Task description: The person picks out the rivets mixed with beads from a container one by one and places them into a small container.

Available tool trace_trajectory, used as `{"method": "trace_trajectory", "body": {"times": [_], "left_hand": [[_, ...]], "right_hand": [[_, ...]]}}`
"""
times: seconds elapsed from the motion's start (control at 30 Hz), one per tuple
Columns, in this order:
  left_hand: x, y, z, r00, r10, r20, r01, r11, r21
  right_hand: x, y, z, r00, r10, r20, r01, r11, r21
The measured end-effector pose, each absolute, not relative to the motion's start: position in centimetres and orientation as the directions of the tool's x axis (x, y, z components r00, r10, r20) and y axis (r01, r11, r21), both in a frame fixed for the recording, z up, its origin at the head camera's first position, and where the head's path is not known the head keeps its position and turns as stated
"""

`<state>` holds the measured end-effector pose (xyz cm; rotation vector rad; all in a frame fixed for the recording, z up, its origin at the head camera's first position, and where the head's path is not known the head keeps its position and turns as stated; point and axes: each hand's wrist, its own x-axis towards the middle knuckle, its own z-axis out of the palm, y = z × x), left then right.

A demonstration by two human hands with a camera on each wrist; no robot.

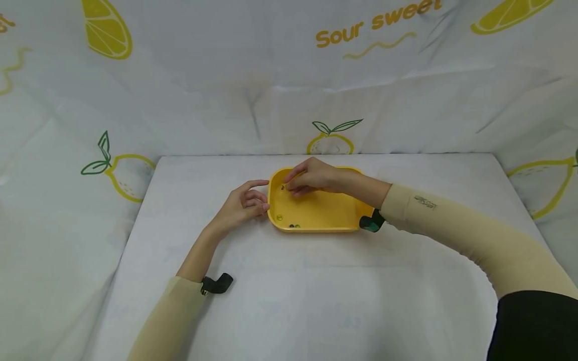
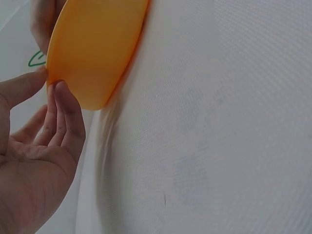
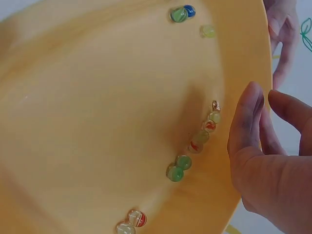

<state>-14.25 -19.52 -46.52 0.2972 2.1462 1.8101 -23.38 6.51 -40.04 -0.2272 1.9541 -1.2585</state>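
A yellow tray [image 1: 325,213] with raised, rounded sides stands toward the far side of the white table. My left hand [image 1: 241,205] touches its left end, fingertips and thumb spread along the outer wall. Over the tray's left part is my right hand [image 1: 313,178], its fingers pointing down toward the floor. In the right wrist view, its slightly bent fingers [image 3: 248,117] and thumb show a narrow gap at the tips. Several glass marbles [image 3: 209,126], some red-streaked, some green, lie in a line along the tray's end. A blue marble [image 3: 189,10] and a green one [image 3: 178,15] touch near a corner.
A yellow-green marble [image 3: 207,31] lies near that corner pair. Two clear marbles, one red-striped [image 3: 137,218], sit at the lower edge of the right wrist view. A lemon-print sheet [image 1: 271,100] hangs behind the white table [image 1: 316,296].
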Motion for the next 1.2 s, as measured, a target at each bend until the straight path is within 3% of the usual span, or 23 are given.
{"method": "trace_trajectory", "body": {"times": [0.63, 1.2], "left_hand": [[-14.4, -19.6, -46.4, -0.925, 0.36, -0.124, -0.064, 0.172, 0.983], [-14.1, -19.6, -46.5, -0.925, 0.362, -0.116, -0.059, 0.165, 0.985]], "right_hand": [[-23.2, 4.6, -41.8, -0.718, -0.504, -0.48, 0.108, 0.601, -0.792], [-23.2, 3.3, -42.0, -0.681, -0.562, -0.469, -0.045, 0.671, -0.74]]}}
